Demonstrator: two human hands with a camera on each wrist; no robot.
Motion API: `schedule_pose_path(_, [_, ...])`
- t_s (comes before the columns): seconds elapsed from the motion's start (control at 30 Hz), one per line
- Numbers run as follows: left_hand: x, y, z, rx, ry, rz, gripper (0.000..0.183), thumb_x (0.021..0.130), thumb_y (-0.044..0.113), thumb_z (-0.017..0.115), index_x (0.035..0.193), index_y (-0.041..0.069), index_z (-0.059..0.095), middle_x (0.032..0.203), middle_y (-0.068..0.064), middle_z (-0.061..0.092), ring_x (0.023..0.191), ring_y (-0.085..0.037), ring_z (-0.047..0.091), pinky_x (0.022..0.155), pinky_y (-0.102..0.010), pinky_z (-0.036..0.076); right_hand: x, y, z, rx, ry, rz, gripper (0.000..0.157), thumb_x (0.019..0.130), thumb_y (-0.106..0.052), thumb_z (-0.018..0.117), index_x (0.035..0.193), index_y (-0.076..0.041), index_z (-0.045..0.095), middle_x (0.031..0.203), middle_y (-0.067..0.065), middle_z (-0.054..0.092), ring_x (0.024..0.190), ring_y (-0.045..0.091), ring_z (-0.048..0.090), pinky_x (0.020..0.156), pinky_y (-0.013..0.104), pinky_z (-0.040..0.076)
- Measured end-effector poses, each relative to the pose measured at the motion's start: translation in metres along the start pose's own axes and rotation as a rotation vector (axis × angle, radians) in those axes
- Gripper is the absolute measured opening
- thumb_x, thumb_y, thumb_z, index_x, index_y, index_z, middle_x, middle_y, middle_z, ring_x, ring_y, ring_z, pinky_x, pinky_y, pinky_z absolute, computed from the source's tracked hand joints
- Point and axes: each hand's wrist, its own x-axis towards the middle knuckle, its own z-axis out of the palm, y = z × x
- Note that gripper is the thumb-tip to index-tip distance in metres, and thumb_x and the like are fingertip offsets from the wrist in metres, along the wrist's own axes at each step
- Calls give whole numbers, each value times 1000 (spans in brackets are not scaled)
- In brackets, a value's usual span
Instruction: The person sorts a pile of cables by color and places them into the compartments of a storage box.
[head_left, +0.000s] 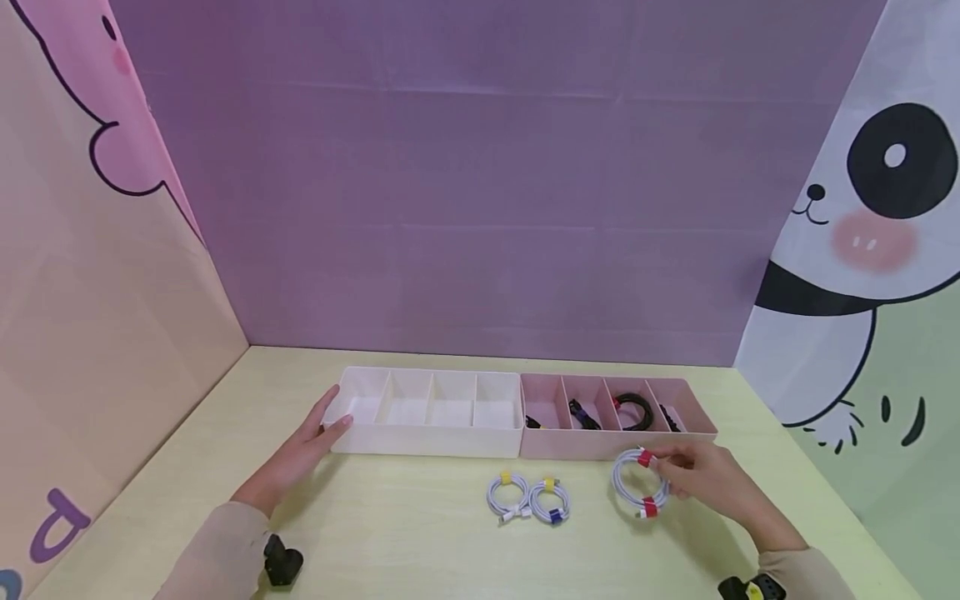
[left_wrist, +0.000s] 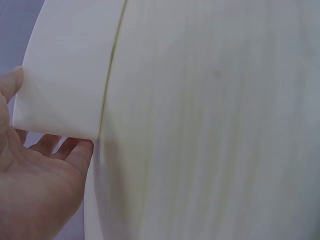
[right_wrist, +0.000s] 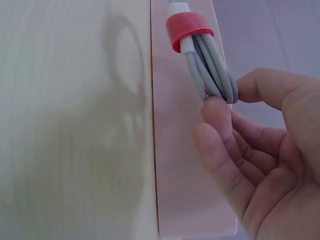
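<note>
Holding up a white cable coil (head_left: 621,479) with red bands, just in front of the pink tray (head_left: 570,447).
The right hand (head_left: 708,475) pinches the coil between thumb and fingertips, off the table (head_left: 412,533); the step looks like carrying it, and any next move seems to call for a steady pinch, the loop kept clear of the tray's front wall. Two smaller coils (head_left: 492,498) lie side by side on the table. The pink compartments hold a black bundle (head_left: 583,415), a black coil (head_left: 637,423) and dark pieces (partly hidden at both ends). The left hand (head_left: 303,446) grips the left end of the four-compartment white tray (head_left: 427,442), thumb at its front rim.
</note>
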Motion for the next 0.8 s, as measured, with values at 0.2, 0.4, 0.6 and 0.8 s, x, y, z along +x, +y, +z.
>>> schedule_pose_path(0.2, [1,-2,0,-5,-1,12,81,104,55,44,160,35,-11,166,-18,-12,147,-53,0,111,-73,8,4,-7,1,7,6,-35,26,96,-18,69,116,-3,72,70,-2,62,60,13,59,54,26,49])
schedule_pose_path(0.4, [1,0,1,-1,-1,18,81,104,55,43,160,35,-11,166,-17,-12,146,-54,0,111,-73,8,7,-10,3,18,13,-17,26,96,-19,69,114,0,71,73,-1,63,62,13,59,54,27,51])
schedule_pose_path(0.6, [0,1,2,-2,-1,26,82,104,56,43,161,33,-10,166,-18,-12,146,-54,1,112,-71,10,7,-16,4,37,1,-27,29,96,-18,68,117,2,71,75,0,65,63,15,60,57,29,54])
schedule_pose_path(0.8, [0,1,2,8,4,25,82,103,57,43,161,32,-10,165,-19,-11,146,-54,1,112,-71,11,10,-21,6,60,1,-32,31,97,-19,68,121,2,70,76,1,65,65,14,60,58,29,55])
